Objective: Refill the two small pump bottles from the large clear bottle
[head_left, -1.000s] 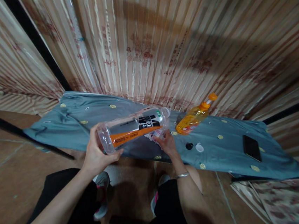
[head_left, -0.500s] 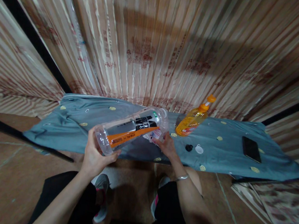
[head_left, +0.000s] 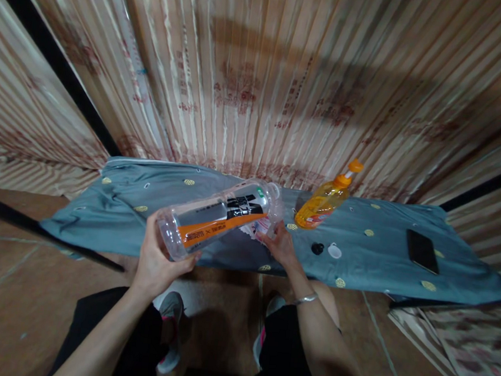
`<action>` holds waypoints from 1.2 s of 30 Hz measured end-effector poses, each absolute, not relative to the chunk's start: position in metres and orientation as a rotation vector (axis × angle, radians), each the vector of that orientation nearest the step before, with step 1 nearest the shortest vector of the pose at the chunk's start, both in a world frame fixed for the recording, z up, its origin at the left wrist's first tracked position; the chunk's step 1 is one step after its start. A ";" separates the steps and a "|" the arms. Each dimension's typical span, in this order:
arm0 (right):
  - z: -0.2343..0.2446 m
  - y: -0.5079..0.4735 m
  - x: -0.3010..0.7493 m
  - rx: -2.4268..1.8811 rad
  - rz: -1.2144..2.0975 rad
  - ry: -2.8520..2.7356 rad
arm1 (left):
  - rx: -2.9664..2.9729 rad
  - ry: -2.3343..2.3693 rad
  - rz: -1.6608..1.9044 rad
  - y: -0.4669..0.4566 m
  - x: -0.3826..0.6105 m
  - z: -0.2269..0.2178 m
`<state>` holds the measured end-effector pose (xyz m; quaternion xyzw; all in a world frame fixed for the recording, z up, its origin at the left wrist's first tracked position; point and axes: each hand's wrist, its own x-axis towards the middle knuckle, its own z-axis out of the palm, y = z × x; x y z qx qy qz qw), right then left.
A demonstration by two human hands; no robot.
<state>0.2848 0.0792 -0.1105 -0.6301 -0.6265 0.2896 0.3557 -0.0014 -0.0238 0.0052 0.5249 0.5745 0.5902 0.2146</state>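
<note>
A large clear plastic bottle (head_left: 218, 217) with an orange, black and silver label lies tilted in the air over the blue-grey cloth. My left hand (head_left: 157, 262) is wrapped round its base at the left end. At the bottle's right end, my right hand (head_left: 281, 245) grips a small clear container (head_left: 259, 227) with a white and pink label. The two meet or overlap there; I cannot tell whether they touch. Just right of my right hand lie a small black cap (head_left: 316, 249) and a white ring-like piece (head_left: 334, 250).
An orange-capped pump bottle (head_left: 322, 204) with yellow-orange liquid stands on the cloth-covered surface (head_left: 382, 248). Farther right lies a black phone (head_left: 422, 250). A pleated curtain (head_left: 259, 94) hangs behind, with dark poles (head_left: 62, 69) at the sides.
Almost nothing differs. The left hand and the bottle's base have shifted very slightly left; both hands keep their grips.
</note>
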 end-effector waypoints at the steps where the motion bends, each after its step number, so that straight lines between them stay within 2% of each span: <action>1: -0.110 0.079 0.285 -1.627 0.751 -1.620 | 1.456 1.588 1.637 -0.023 -0.002 0.005; 36: -0.107 0.078 0.281 -1.668 0.693 -1.600 | 1.401 1.530 1.609 -0.018 -0.013 -0.007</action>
